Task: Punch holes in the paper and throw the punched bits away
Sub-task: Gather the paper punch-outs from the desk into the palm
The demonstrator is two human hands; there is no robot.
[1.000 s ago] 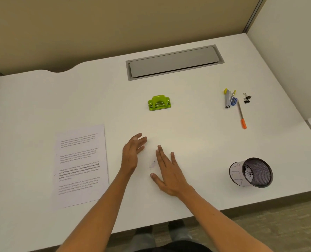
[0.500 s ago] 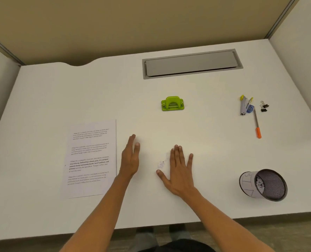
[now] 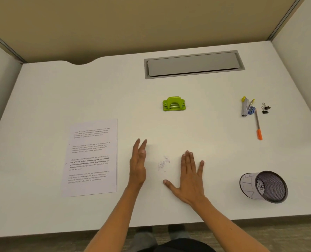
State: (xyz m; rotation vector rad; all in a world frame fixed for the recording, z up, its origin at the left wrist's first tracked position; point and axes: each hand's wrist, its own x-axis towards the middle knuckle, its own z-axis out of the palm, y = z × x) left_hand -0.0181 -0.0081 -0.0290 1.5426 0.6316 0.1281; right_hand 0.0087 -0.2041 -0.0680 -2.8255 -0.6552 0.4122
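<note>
On a white desk (image 3: 42, 99), a small pile of punched bits (image 3: 163, 164) lies between two spread hands: the left hand (image 3: 138, 165) stands on edge, the right hand (image 3: 190, 177) lies flat. Printed paper (image 3: 92, 157) lies left; the green hole punch (image 3: 173, 104) sits beyond.

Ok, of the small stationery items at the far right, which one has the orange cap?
The pen, longest of them, orange cap toward the person. The stapler, sharpener and binder clips have none.
</note>
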